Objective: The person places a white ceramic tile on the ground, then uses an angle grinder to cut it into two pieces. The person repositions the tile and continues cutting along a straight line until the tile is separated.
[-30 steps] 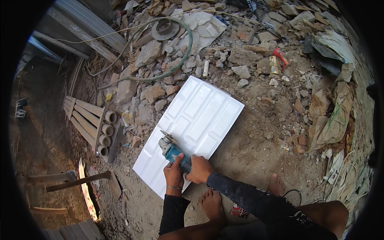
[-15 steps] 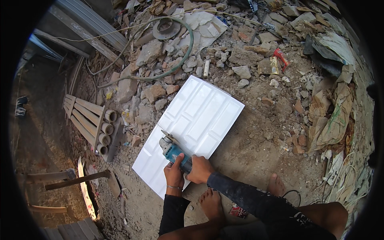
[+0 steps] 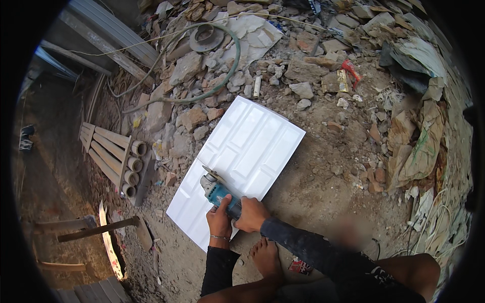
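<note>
Broken rubble (image 3: 187, 69) and bare dirt surround a white panel (image 3: 262, 132), which lies flat on the ground and serves as the landmark; a green hose (image 3: 238, 59) curls beyond its far end, and a rack of poles (image 3: 107, 151) stands off its left side. The panel's long axis slants from near left to far right, with raised blocks on its face. Over its near half sits a blue grinder (image 3: 216, 192), lying across that axis, its head toward the panel's left edge and its rear toward the right edge. The disc (image 3: 213, 173) lines up roughly with the panel's short ends, and a thin dark line runs from it to the left edge; how deep the disc sits cannot be told. The left hand (image 3: 219, 220) is nearer the disc, its fingers closed around the grinder's body. The right hand (image 3: 253, 214) has its fingers wrapped around the rear, toward the panel's right edge. Most of the panel stretches beyond both hands.
</note>
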Motion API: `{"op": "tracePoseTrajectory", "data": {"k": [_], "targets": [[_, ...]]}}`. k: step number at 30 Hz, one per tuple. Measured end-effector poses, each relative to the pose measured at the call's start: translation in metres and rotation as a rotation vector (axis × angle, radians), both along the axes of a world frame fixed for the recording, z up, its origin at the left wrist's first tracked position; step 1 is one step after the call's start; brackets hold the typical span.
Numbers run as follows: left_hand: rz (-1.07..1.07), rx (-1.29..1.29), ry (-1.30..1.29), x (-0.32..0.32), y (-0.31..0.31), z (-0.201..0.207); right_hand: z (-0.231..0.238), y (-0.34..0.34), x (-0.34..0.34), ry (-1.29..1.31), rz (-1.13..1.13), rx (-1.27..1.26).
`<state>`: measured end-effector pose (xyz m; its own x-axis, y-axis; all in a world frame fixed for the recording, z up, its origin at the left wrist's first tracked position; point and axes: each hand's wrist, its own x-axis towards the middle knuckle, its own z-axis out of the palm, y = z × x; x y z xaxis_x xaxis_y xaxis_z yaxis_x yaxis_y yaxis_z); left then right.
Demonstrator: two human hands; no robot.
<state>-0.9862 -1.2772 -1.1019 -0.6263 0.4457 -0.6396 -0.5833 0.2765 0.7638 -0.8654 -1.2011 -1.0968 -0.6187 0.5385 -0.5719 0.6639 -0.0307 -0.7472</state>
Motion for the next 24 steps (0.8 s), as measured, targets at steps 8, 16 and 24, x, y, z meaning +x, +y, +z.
{"op": "tracePoseTrajectory", "data": {"k": [8, 16, 24], "targets": [[-0.003, 0.019, -0.015, 0.0, -0.001, 0.0, 0.001, -0.001, 0.002, 0.012, -0.002, -0.007], [-0.001, 0.012, -0.01, 0.008, -0.003, 0.002, 0.0, -0.004, 0.008, 0.015, -0.004, 0.008], [0.008, 0.006, -0.006, 0.011, -0.001, 0.006, -0.005, -0.005, 0.009, 0.018, 0.002, 0.01]]}}
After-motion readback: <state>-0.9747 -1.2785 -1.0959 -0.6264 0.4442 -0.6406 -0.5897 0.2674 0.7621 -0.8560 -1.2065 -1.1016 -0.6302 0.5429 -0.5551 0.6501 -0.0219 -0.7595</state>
